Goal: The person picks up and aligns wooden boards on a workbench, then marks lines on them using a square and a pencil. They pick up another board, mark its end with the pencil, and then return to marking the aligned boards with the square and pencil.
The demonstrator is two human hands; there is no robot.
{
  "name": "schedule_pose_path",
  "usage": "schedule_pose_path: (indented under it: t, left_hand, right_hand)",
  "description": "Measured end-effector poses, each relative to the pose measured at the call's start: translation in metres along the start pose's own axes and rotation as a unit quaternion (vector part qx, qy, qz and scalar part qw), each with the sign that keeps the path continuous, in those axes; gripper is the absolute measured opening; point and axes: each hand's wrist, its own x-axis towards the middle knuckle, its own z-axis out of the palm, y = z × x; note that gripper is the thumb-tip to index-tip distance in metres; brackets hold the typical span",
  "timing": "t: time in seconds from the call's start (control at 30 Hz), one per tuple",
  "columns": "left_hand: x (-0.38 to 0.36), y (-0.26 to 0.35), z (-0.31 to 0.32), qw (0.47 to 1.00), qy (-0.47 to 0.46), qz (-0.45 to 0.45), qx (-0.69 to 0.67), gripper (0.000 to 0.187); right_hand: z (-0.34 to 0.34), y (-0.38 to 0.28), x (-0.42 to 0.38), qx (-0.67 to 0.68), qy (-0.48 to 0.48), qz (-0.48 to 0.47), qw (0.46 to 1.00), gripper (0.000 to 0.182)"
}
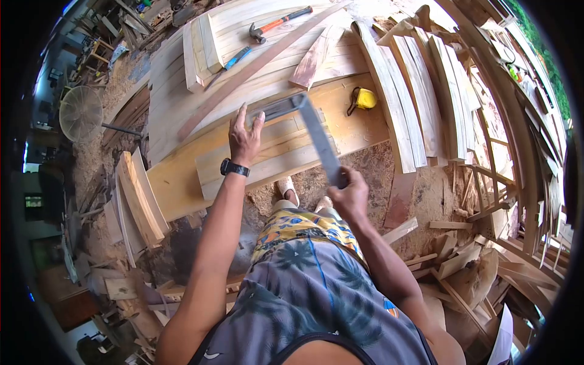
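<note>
Below the grip lies a brown, sawdust-littered floor (372, 176); well to its left stands a round, pale, wire-caged fan (81, 114); far right, daylit green foliage (552, 76).

Right hand (351, 193) grips one end of an L-shaped metal square (320, 141); left hand (245, 141), watch on wrist, at its other arm, over pale boards (267, 159) on the desk (176, 185). Yellow tape measure (364, 98) to the right. Orange-handled claw hammer (283, 23) farther off, head leftward.
</note>
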Motion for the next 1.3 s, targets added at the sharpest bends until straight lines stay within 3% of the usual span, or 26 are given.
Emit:
schedule_pose_path:
  t: [0.13,0.2,0.33,0.47,0.8,0.97,1.13,1.3]
  left_hand:
    - [0.008,-0.023,0.002,0.994,-0.029,-0.023,0.1,0.066]
    - [0.013,-0.027,-0.002,0.971,-0.11,-0.091,0.191,0.069]
    - [0.005,-0.056,0.015,0.971,-0.058,-0.001,0.232,0.061]
    - [-0.001,-0.067,0.023,0.963,-0.045,0.01,0.264,0.061]
    - [-0.006,-0.062,0.026,0.969,-0.049,0.014,0.24,0.067]
    - [-0.007,-0.065,0.027,0.97,-0.05,0.025,0.238,0.073]
    - [-0.007,-0.064,0.028,0.965,-0.052,0.026,0.256,0.078]
    - [-0.008,-0.065,0.029,0.967,-0.048,0.025,0.248,0.081]
  right_hand:
    - [0.034,-0.011,-0.017,-0.021,-0.023,-0.034,0.999,0.056]
    - [0.041,-0.009,-0.015,-0.01,-0.031,-0.034,0.999,0.057]
    - [0.055,0.002,-0.013,0.001,-0.027,-0.052,0.998,0.056]
    - [0.055,0.0,-0.014,-0.009,-0.047,-0.044,0.998,0.058]
    - [0.049,0.005,-0.012,-0.031,-0.049,-0.052,0.997,0.048]
    - [0.034,0.011,0.006,-0.028,0.018,-0.051,0.998,0.025]
    - [0.022,-0.006,0.035,0.025,0.015,-0.089,0.996,0.027]
    - [0.031,-0.037,0.062,-0.101,-0.027,-0.102,0.989,0.033]
